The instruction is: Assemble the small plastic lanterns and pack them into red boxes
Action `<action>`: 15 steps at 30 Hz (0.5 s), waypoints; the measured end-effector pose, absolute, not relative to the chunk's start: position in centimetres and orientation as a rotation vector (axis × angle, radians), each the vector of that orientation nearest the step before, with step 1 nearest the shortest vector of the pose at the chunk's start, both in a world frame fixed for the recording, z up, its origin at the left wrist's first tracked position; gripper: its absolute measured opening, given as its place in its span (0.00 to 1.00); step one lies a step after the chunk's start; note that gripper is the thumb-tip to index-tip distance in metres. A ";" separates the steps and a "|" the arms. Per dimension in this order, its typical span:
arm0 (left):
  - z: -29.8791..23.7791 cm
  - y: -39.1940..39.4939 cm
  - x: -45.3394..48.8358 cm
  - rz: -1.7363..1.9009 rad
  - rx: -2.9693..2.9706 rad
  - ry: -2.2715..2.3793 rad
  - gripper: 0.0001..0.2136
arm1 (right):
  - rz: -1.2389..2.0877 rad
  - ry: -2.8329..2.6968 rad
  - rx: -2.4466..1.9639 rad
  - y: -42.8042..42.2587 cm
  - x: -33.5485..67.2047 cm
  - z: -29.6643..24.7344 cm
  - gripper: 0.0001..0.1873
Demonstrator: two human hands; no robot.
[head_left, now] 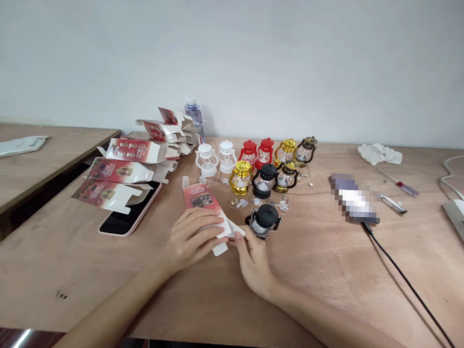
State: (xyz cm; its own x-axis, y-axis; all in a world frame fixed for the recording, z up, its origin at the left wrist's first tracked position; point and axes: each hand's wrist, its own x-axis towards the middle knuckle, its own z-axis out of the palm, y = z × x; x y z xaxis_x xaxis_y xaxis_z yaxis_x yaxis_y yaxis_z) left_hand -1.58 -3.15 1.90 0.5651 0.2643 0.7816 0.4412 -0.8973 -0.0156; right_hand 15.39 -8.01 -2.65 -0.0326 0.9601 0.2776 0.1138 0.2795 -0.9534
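Observation:
Both hands are on one small red-and-white cardboard box [203,199] above the middle of the table. My left hand [196,239] wraps round its body with the fingers across the printed side. At the near end, my right hand [255,259] pinches a white flap between thumb and fingers. Just behind the right hand stands a black mini lantern [266,219]. Beyond it are several more lanterns: a black one [265,180], a gold one [241,178], red ones [249,153] and white ones [207,160]. Small metal parts [257,202] lie in front of them.
Several opened boxes [128,170] lie at the left, some over a pink-edged phone [128,218]. A water bottle [193,116] stands behind. To the right are a blurred device [354,200] with a black cable [407,284], a screwdriver [404,187], a cutter [393,203] and crumpled tissue [379,154].

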 end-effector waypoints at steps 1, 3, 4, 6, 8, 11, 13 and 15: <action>2.1 -3.1 -1.8 -1.178 -2.666 -0.594 0.09 | 1.006 -1.363 -1.066 -7.9 15.3 -2.7 0.14; 2.5 -3.0 -2.1 -1.068 -2.775 -0.618 0.13 | 1.099 -1.265 -1.027 -7.9 15.2 -2.6 0.15; 2.6 -2.9 -2.2 -1.045 -2.805 -0.644 0.13 | 1.138 -1.240 -0.999 -7.9 15.2 -2.6 0.15; 2.8 -2.9 -2.3 -1.099 -2.821 -0.713 0.13 | 1.184 -1.224 -0.954 -7.9 15.1 -2.5 0.15; 2.7 -2.8 -2.2 -1.175 -2.808 -0.774 0.12 | 1.195 -1.225 -0.939 -7.9 15.0 -2.5 0.15; 2.3 -2.8 -1.8 -1.201 -2.761 -0.842 0.10 | 1.213 -1.202 -0.942 -7.8 14.9 -2.5 0.14; 2.0 -2.8 -1.6 -1.186 -2.733 -0.847 0.10 | 1.238 -1.186 -0.929 -7.7 14.9 -2.6 0.14; 1.9 -2.8 -1.7 -1.181 -2.704 -0.817 0.10 | 1.275 -1.177 -0.906 -7.7 14.9 -2.6 0.13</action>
